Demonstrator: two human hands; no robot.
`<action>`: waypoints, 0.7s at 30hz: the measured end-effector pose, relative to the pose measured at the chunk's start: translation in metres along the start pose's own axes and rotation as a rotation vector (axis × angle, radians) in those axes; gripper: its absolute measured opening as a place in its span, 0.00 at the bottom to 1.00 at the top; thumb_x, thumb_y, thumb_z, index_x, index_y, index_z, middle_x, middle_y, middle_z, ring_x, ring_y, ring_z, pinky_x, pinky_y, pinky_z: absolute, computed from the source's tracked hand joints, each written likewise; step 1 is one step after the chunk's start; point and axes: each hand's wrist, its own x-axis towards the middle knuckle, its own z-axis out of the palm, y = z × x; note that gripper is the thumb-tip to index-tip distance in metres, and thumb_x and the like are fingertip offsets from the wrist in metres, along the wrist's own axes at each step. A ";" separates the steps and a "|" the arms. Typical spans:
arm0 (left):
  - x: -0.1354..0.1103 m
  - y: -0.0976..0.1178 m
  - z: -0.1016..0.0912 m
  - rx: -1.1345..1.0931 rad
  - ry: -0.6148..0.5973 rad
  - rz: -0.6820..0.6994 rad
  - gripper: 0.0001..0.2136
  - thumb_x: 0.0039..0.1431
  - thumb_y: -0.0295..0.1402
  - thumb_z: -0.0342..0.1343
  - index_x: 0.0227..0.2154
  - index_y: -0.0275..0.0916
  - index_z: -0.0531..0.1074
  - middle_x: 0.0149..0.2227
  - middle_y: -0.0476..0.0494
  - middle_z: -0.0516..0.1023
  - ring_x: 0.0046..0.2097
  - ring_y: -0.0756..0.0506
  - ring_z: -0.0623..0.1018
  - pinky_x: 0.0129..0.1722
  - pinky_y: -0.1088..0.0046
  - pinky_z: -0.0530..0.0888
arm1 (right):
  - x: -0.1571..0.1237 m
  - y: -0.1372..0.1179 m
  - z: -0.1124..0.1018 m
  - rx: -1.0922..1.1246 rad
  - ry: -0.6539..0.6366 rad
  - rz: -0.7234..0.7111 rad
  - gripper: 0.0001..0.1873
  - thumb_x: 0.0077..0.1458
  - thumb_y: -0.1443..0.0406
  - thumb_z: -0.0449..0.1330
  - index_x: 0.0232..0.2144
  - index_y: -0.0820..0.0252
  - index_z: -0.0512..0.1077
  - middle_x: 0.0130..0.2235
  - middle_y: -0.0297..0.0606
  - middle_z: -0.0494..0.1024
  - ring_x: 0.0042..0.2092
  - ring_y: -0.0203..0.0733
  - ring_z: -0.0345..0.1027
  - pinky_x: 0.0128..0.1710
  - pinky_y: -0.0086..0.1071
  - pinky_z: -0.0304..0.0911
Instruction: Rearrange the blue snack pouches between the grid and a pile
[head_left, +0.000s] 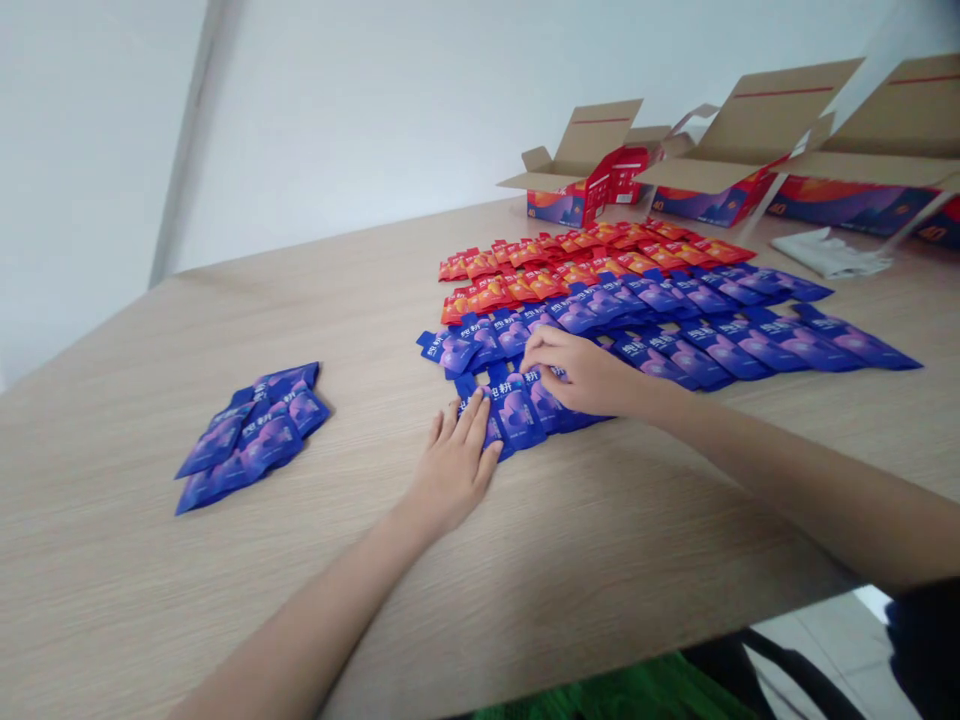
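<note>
Rows of overlapping blue-purple sachets (pixel 675 330) lie across the wooden table (pixel 225 600), with rows of orange-red sachets (pixel 570 262) behind them. My left hand (pixel 454 465) rests flat on the table, fingers stretched out, fingertips touching the nearest blue sachet (pixel 517 412) of the front row. My right hand (pixel 581 372) lies over that same front row with fingers curled, pinching the edge of a blue sachet. A separate small pile of blue sachets (pixel 251 435) sits to the left, apart from both hands.
Three open cardboard boxes with printed orange and purple sides stand at the back right (pixel 592 170) (pixel 739 150) (pixel 885 170). A crumpled white wrapper (pixel 829 252) lies in front of them. The table's near edge runs at the lower right; a white wall stands behind.
</note>
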 end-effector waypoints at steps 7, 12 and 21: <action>0.005 -0.001 -0.002 0.015 -0.003 0.049 0.29 0.70 0.42 0.35 0.69 0.34 0.46 0.72 0.41 0.44 0.71 0.33 0.48 0.68 0.47 0.52 | 0.131 0.003 0.039 -0.255 -0.275 0.298 0.16 0.62 0.60 0.57 0.44 0.68 0.75 0.50 0.52 0.75 0.50 0.49 0.70 0.48 0.37 0.64; 0.004 -0.001 0.001 0.019 0.024 0.043 0.29 0.70 0.41 0.38 0.68 0.33 0.48 0.71 0.39 0.47 0.70 0.32 0.50 0.67 0.46 0.53 | 0.167 -0.007 0.073 -0.315 -0.426 0.453 0.21 0.57 0.55 0.64 0.45 0.67 0.73 0.47 0.48 0.77 0.47 0.49 0.72 0.47 0.45 0.68; 0.002 0.000 -0.001 -0.025 0.044 0.051 0.29 0.69 0.42 0.38 0.68 0.32 0.50 0.71 0.38 0.47 0.70 0.32 0.50 0.67 0.45 0.53 | 0.166 0.008 0.089 -0.181 -0.251 0.568 0.18 0.62 0.62 0.60 0.52 0.65 0.69 0.48 0.45 0.75 0.45 0.44 0.73 0.44 0.40 0.71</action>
